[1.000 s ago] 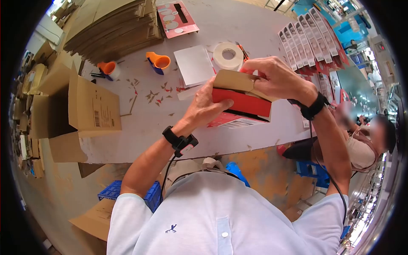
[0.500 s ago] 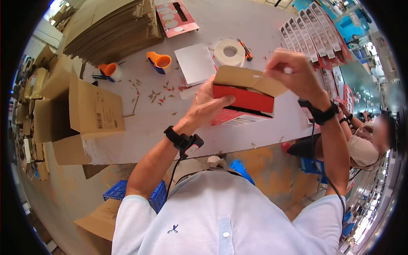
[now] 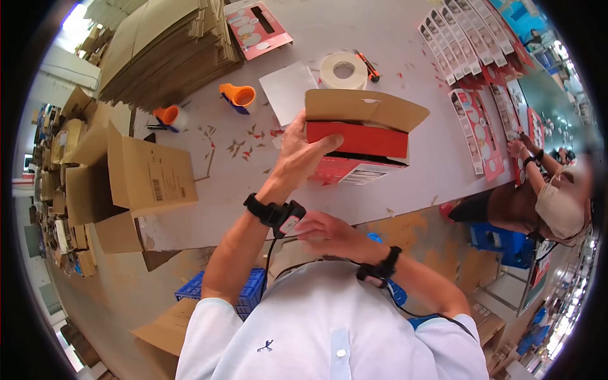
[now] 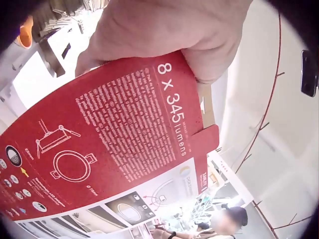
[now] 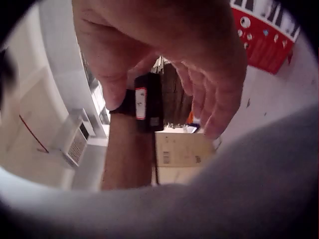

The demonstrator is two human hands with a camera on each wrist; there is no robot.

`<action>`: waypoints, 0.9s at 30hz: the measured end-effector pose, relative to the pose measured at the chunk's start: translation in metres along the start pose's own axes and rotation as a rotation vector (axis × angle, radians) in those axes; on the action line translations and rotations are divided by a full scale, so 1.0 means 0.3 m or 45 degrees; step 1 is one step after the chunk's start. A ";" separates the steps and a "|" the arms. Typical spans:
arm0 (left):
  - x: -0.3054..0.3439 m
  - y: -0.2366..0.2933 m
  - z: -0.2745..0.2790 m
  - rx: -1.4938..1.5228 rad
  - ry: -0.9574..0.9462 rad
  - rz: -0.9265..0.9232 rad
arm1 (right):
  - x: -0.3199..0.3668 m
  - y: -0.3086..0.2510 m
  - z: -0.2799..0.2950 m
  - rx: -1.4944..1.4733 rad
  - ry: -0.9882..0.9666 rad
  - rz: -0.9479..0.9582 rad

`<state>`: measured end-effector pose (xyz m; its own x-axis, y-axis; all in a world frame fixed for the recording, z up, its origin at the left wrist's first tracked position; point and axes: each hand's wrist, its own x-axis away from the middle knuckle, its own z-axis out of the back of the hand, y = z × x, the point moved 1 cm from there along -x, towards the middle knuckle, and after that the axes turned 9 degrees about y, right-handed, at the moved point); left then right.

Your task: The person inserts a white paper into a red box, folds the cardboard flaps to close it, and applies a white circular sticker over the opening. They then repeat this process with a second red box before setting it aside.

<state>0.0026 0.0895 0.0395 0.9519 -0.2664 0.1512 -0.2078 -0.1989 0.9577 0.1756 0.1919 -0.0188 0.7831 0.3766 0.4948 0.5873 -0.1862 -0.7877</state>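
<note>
My left hand [image 3: 296,154] grips a red printed carton [image 3: 367,142] at its left end, thumb across the red face. The carton's brown inner flap [image 3: 396,111] stands up along the far side. In the left wrist view, "8 x 345 lumens" and line drawings show on the carton [image 4: 134,119], with my left hand [image 4: 169,30] over its top edge. My right hand [image 3: 334,235] is in front of my waist, close to the left wrist's camera strap, blurred in the head view. Its fingers [image 5: 219,99] are loosely bent in the right wrist view, with nothing visible between them.
A tape roll [image 3: 343,71], a cutter knife [image 3: 367,66] and white sheets [image 3: 288,88] lie beyond the carton. An open cardboard box [image 3: 155,168] stands left, below stacked flat cardboard [image 3: 171,50]. Orange tape dispensers [image 3: 238,96] sit between. Another person [image 3: 557,196] works at right.
My right hand has left the carton's flap and swung down and left to my waist. The flap now stands more upright, while the left hand keeps its hold on the carton.
</note>
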 end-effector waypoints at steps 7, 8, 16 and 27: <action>-0.003 -0.036 0.006 0.097 0.054 -0.026 | -0.105 -0.018 -0.095 -0.456 -0.133 -0.109; -0.004 -0.042 0.008 0.116 0.061 -0.029 | -0.102 -0.007 -0.107 -0.516 -0.126 -0.099; 0.038 -0.036 0.006 0.061 0.086 -0.028 | -0.063 -0.005 -0.131 -0.579 0.027 0.019; 0.044 -0.043 0.017 -0.025 0.102 -0.080 | -0.036 -0.051 -0.148 -0.403 0.197 0.093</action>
<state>0.0167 0.0836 0.0280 0.9780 -0.1776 0.1091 -0.1435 -0.1943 0.9704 0.1672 0.1505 0.0042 0.8328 0.2147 0.5103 0.5440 -0.4883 -0.6824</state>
